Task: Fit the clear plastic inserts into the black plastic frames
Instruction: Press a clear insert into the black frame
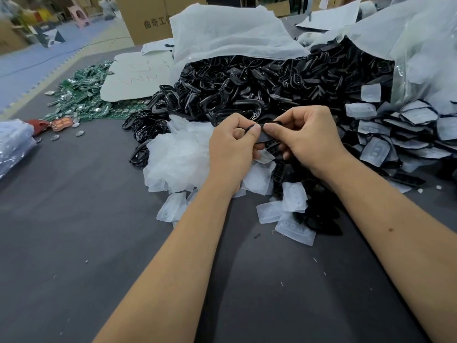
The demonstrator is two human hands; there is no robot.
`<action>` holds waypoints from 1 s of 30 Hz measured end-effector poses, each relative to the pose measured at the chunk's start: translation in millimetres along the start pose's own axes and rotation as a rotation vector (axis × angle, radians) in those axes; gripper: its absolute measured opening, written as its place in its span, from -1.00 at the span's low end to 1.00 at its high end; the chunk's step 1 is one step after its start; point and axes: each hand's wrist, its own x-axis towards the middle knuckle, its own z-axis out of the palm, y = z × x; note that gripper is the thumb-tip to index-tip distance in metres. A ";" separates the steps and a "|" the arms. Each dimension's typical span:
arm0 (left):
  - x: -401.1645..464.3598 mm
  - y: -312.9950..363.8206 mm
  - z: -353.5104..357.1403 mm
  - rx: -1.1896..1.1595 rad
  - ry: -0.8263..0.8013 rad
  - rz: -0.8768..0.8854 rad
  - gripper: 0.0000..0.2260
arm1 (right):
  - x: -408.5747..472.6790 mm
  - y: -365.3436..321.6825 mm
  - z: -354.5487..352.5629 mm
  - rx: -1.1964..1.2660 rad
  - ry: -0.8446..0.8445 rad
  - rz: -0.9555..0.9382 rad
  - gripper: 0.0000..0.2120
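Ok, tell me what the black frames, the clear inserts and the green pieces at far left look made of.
Black frames: glossy moulded plastic, judging by sharp highlights.
Clear inserts: frosted, translucent, probably soft plastic or silicone, with moulded round bumps.
Green pieces: likely printed circuit boards with shiny metal domes.

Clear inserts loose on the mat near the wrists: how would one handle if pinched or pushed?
The clear inserts look thin and moulded with shallow bumps, so probably light and a bit flexible, not floppy. They lie flat and overlapping on the grey mat, so a push would likely slide several together rather than roll any. The glossy surface suggests a pinch could slip.
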 end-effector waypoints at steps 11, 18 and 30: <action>-0.6 0.4 -0.2 0.110 0.016 0.039 -0.83 | 2.8 0.4 -2.6 -0.013 0.000 0.050 -0.91; -2.8 28.5 24.4 0.457 0.035 0.244 -0.87 | 2.0 -20.0 -37.6 -0.103 0.068 0.062 -0.85; 7.7 74.2 188.9 0.130 -0.282 -0.002 -0.82 | -14.9 -54.1 -181.0 -0.078 0.506 0.076 -0.84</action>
